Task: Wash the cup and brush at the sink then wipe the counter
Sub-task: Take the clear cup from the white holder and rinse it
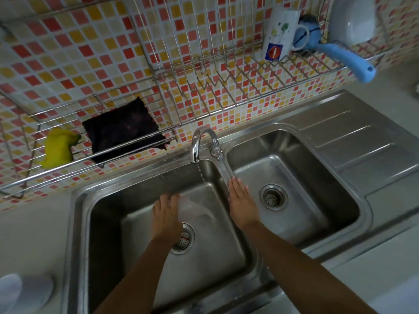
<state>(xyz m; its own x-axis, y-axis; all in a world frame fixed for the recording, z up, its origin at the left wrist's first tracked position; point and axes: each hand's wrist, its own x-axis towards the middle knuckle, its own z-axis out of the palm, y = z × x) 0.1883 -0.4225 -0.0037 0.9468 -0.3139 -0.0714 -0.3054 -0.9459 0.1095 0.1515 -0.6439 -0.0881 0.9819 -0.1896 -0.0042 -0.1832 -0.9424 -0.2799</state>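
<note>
A white printed cup (280,32) stands upside down on the wire dish rack (204,82) at the upper right. The blue brush (347,58) lies beside it, handle sticking out over the rack's edge. Water runs from the chrome tap (198,141) into the left basin (108,214). My left hand (166,217) is flat in that basin beside the stream, fingers apart, with splashing water at its fingertips. My right hand (241,203) hovers over the divider between the basins, fingers straight, fingertips touching the end of the tap's long lever (224,166).
A dark cloth (122,130) and a yellow sponge (57,148) rest on a lower wire shelf at the left. A white bowl (353,19) leans in the rack. The right basin (301,177) and ribbed drainboard (362,150) lie to the right. A white round object (25,293) sits on the counter at lower left.
</note>
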